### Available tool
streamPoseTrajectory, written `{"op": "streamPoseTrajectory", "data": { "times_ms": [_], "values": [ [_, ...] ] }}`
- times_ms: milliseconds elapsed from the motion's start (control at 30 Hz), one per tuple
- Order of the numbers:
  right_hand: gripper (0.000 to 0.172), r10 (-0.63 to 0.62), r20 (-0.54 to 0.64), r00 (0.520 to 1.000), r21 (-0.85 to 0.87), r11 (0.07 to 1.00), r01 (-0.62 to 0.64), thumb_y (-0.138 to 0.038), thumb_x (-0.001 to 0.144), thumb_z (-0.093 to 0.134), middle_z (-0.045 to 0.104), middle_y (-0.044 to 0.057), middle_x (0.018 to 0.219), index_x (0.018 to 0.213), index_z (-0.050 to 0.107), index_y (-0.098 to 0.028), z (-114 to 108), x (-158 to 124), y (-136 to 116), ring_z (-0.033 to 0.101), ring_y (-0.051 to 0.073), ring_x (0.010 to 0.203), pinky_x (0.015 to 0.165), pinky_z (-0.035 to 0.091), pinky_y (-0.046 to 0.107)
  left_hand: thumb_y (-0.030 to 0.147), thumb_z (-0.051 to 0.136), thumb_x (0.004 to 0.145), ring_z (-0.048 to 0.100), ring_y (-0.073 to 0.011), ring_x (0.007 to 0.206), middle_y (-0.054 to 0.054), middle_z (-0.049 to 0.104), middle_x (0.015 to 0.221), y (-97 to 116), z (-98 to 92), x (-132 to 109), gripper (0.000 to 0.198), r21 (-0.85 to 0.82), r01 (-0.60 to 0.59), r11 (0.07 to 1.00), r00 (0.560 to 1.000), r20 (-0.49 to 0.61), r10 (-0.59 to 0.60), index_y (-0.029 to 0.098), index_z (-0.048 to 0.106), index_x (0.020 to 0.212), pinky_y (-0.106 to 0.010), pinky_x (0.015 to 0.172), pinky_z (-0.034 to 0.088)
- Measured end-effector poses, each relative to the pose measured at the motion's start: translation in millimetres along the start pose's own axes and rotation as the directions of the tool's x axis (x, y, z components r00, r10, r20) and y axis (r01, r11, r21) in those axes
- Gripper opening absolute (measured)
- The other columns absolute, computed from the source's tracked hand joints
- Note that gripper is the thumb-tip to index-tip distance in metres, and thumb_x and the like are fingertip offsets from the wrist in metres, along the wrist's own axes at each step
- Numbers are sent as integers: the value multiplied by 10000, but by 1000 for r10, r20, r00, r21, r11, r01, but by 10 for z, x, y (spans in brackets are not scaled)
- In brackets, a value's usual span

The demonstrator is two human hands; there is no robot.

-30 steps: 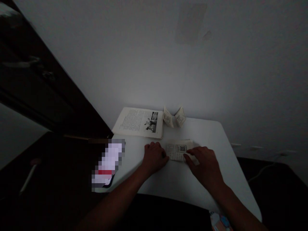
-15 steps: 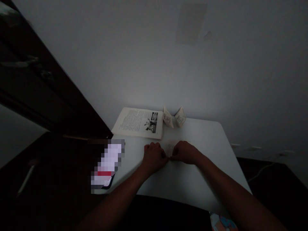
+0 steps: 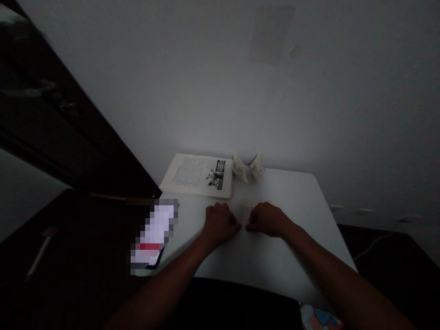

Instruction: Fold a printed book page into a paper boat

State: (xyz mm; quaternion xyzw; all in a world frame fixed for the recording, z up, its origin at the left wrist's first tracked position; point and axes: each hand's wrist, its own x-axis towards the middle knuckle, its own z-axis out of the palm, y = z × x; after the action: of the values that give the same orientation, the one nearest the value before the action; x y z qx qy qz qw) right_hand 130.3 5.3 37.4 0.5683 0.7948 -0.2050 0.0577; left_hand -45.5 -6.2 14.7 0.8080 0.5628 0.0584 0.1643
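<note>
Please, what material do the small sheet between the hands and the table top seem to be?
The small sheet: thin matte paper, seemingly a printed page; lines of print show. The table top: smooth white, perhaps plastic or laminate; even surface, rounded corner.

The person's left hand (image 3: pixel 220 224) and right hand (image 3: pixel 268 220) are bare, and both forearms are bare too, from the wrist down to the lower edge of the view. They are slim and smooth in outline, and the dim light hides nails and finer marks. Just off the near right corner of the white, round-cornered plastic counter (image 3: pixel 299 192), under the right forearm, shows a patch of pink, light-blue and white patterned cloth (image 3: pixel 318 318) — whether it is the person's clothing cannot be told.
</note>
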Motion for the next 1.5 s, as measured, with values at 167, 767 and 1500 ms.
{"op": "streamPoseTrajectory", "data": {
  "times_ms": [167, 767, 1500],
  "values": [
    [166, 53, 17, 998, 29, 998, -54, -396, 654, 660, 700, 27, 701, 677, 720, -244, -11, -83, 112, 629, 177, 655, 528, 399, 249, 389, 592, 725, 488, -241, 910, -53, 571, 846, 9, -17, -2, 203, -12, -3, 1000, 1000, -7, 3, 222, 699, 681, -411, 822, 328],
    [227, 148, 95, 984, 315, 933, -171, -368, 665, 621, 652, 16, 538, 555, 669, -176, 58, -367, 664, 585, 131, 515, 484, 382, 216, 389, 613, 711, 496, -236, 904, -45, 569, 832, -14, 31, -3, 190, -13, -17, 1000, 999, -29, 16, 220, 692, 674, -414, 837, 326],
    [233, 193, 33, 981, 443, 877, -187, -399, 636, 653, 639, 19, 562, 605, 656, -168, 138, -432, 751, 553, 124, 501, 469, 393, 221, 318, 624, 697, 487, -233, 962, -33, 541, 923, -117, 7, -52, 129, -97, 16, 995, 995, -99, -26, 236, 670, 785, -418, 869, 331]
  ]
}}
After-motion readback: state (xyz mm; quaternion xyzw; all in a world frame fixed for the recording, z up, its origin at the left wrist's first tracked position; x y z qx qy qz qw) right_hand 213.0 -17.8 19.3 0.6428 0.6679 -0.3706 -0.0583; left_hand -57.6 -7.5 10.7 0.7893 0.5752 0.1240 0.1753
